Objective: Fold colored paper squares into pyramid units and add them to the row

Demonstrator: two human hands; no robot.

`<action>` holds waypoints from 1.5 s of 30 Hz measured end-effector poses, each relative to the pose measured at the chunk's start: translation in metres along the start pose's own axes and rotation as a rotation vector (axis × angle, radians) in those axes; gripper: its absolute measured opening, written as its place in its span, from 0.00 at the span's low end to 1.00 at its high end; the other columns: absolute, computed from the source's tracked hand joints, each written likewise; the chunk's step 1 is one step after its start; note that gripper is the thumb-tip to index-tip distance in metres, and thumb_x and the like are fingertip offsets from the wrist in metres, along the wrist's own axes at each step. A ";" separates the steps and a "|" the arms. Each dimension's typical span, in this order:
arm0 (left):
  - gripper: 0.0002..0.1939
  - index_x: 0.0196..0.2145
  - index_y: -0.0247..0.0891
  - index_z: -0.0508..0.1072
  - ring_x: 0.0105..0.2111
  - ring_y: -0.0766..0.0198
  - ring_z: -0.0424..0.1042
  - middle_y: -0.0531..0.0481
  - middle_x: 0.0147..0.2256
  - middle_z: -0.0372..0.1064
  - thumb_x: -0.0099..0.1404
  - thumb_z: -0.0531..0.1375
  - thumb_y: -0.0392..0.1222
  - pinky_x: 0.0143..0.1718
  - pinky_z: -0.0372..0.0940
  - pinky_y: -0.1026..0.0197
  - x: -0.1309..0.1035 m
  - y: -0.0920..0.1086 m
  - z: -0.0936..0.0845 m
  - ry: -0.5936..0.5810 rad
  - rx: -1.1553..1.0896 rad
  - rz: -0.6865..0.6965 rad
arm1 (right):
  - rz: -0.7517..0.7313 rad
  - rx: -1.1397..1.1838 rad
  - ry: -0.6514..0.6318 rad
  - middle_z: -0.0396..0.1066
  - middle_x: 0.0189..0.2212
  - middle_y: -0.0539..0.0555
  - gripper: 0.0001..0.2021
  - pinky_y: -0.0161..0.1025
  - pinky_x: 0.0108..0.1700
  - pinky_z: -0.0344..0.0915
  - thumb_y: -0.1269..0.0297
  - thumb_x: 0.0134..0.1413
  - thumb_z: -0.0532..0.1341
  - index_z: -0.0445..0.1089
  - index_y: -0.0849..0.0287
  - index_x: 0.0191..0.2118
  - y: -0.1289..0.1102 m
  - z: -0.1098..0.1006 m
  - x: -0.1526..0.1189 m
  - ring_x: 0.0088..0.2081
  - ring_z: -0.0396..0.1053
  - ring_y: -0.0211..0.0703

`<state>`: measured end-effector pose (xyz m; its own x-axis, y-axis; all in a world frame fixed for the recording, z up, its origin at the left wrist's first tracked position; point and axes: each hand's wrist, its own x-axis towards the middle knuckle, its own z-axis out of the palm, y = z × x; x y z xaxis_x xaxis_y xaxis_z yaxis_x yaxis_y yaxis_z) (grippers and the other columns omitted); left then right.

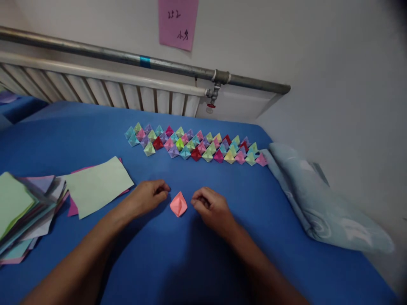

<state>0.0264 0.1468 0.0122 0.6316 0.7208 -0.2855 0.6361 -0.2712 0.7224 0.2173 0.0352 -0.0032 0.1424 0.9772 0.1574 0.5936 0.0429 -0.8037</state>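
A fanned stack of multicoloured paper sheets point(30, 218) lies beside a pale green rectangular sheet point(100, 186). The left hand point(148, 197), its grip narrow and slightly parted, rests near a salmon-pink folded-paper diamond point(178, 204). Beyond are rows of small multicoloured folded-paper pieces point(190, 146). The right hand point(214, 207), its grip likewise narrow, flanks the diamond; farthest right lies a pale blue-green folded blanket point(327, 203).

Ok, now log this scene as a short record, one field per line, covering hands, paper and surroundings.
Left hand: loosely curled, apart from the coral folded piece
Right hand: loosely curled, across that piece, also apart
Folded rows: many-coloured paper pieces, beyond both hands
Loose sheet: pale green, over pink paper
Paper stack: far left
Blanket: right side
Surface: blue
Wall: pink note above pipe
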 end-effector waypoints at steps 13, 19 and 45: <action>0.14 0.37 0.37 0.73 0.27 0.62 0.68 0.51 0.27 0.70 0.62 0.51 0.44 0.30 0.57 0.63 -0.003 -0.004 -0.024 0.320 0.180 -0.033 | -0.369 -0.297 -0.162 0.70 0.27 0.51 0.10 0.34 0.36 0.61 0.70 0.62 0.53 0.70 0.58 0.32 -0.004 0.021 -0.015 0.30 0.66 0.37; 0.08 0.30 0.39 0.73 0.25 0.68 0.65 0.56 0.24 0.68 0.61 0.54 0.39 0.26 0.56 0.68 -0.031 0.028 -0.005 -0.214 -0.071 0.317 | -0.260 -0.198 0.115 0.69 0.26 0.51 0.08 0.34 0.33 0.62 0.68 0.61 0.54 0.70 0.57 0.32 -0.004 0.019 0.015 0.28 0.66 0.37; 0.15 0.41 0.39 0.78 0.33 0.51 0.77 0.40 0.37 0.79 0.61 0.54 0.41 0.28 0.64 0.57 -0.026 0.032 0.030 -0.429 0.225 0.324 | -0.268 -0.471 0.006 0.70 0.32 0.53 0.11 0.35 0.39 0.59 0.69 0.62 0.51 0.69 0.58 0.32 -0.006 0.081 0.159 0.35 0.66 0.40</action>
<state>0.0436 0.1005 0.0235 0.9030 0.2683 -0.3357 0.4293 -0.5972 0.6775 0.1718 0.2077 -0.0197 -0.0588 0.9437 0.3256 0.9004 0.1909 -0.3908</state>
